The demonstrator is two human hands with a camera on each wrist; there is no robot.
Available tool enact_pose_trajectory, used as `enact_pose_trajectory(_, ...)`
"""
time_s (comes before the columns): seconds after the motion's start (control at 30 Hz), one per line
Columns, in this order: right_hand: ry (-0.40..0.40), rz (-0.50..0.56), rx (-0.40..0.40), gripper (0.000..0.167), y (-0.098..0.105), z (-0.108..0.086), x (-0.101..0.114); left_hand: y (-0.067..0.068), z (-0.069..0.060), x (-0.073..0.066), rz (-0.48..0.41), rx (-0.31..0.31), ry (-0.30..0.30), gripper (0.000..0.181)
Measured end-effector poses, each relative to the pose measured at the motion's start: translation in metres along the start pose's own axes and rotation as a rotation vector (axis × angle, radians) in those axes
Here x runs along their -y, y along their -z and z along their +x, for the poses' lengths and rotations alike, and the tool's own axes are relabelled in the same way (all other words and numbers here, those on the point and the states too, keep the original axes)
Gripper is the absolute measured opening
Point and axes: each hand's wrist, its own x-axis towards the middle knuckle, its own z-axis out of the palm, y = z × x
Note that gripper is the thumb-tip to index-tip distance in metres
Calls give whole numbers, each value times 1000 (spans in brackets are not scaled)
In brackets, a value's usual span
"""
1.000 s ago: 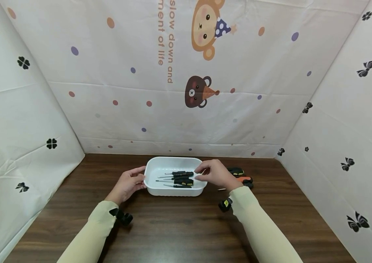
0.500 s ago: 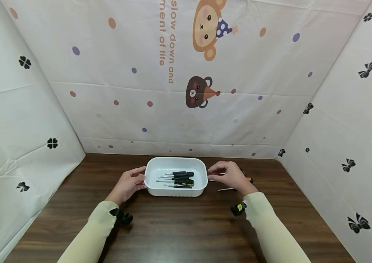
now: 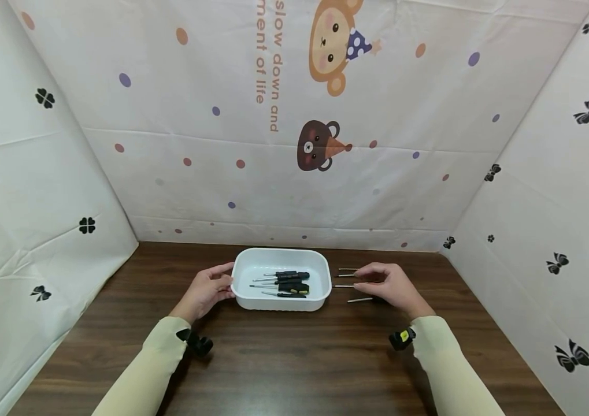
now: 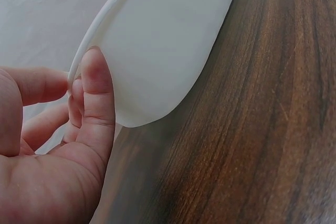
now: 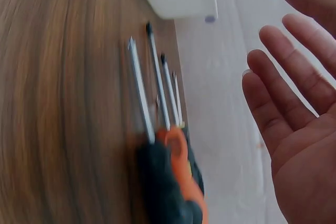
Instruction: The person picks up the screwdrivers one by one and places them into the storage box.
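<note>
My left hand (image 3: 208,289) holds the left end of a white plastic box (image 3: 242,300), thumb and fingers at its rim. The left wrist view shows the thumb along the wall of the box (image 4: 168,40) and the index fingertip against the rim. Several small black-handled screwdrivers (image 3: 290,286) lie inside. My right hand (image 3: 389,286) is over larger screwdrivers on the table, partly hiding them; only shafts (image 3: 344,286) show in the head view. In the right wrist view that hand (image 5: 299,98) has spread fingers and holds nothing, beside a black-handled screwdriver (image 5: 157,182) and an orange-handled one (image 5: 184,166).
The brown wooden table (image 3: 284,358) is bounded by a printed white cloth backdrop (image 3: 252,190) behind and at both sides. A black camera is strapped to each wrist. The larger screwdrivers lie just right of the box, their shafts towards it.
My right hand has moved from over the right end of the box rightwards to the larger screwdrivers. My left hand and the box stay put.
</note>
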Motion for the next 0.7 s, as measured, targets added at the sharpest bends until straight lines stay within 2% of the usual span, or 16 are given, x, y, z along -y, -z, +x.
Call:
enact_pose_trajectory(0.33,-89,-27,-13,38,26,-20,-18,0,0,-1,-6,0,7,54)
enact_pose_trajectory(0.7,-160,6,-15,44,40,-31,-39,0,0,-2,-1,1,10,54)
